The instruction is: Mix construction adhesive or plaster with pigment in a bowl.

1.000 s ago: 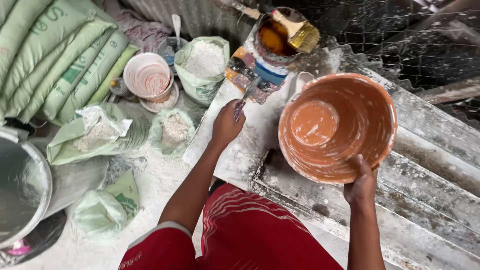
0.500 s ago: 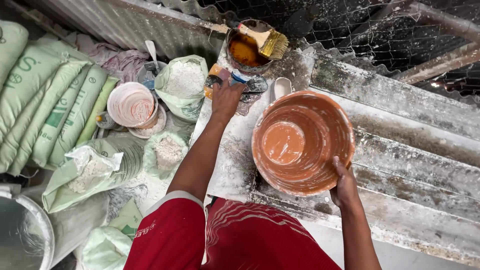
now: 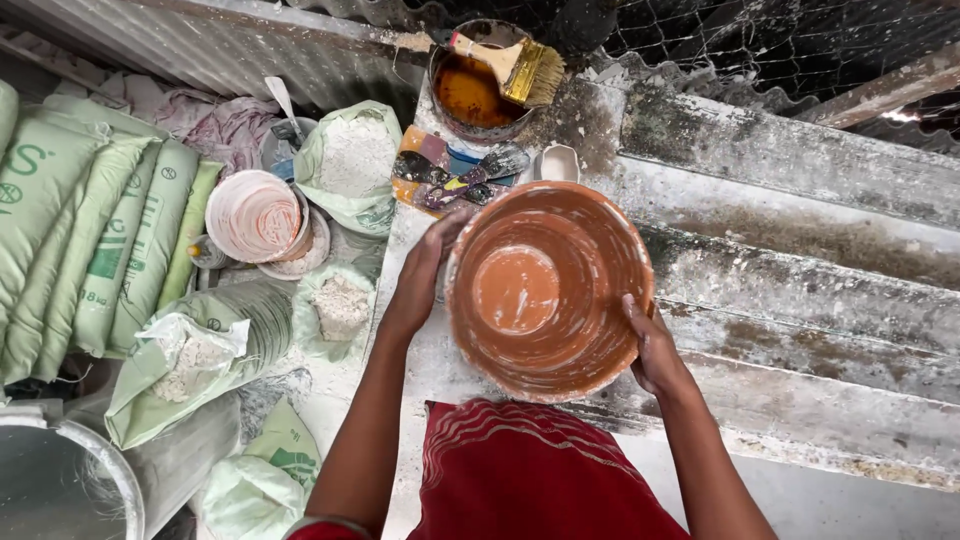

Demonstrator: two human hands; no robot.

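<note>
An orange-brown bucket (image 3: 545, 290) smeared with white streaks sits on a dusty concrete ledge (image 3: 760, 250) in front of me. My left hand (image 3: 425, 275) grips its left rim and my right hand (image 3: 650, 345) holds its right rim. Its inside shows no loose material. Just beyond it lie several paint-stained scrapers (image 3: 455, 170) and a small white cup (image 3: 558, 162).
A dark tin of brown liquid (image 3: 470, 90) with a wide brush (image 3: 515, 65) across it stands at the back. To the left are open sacks of white powder (image 3: 350, 160), a streaked tub (image 3: 255, 215), stacked green sacks (image 3: 90, 230) and a metal basin (image 3: 50, 490).
My left hand came back from the scrapers and took the bucket's left rim. The bucket has shifted left and now faces me more squarely.
</note>
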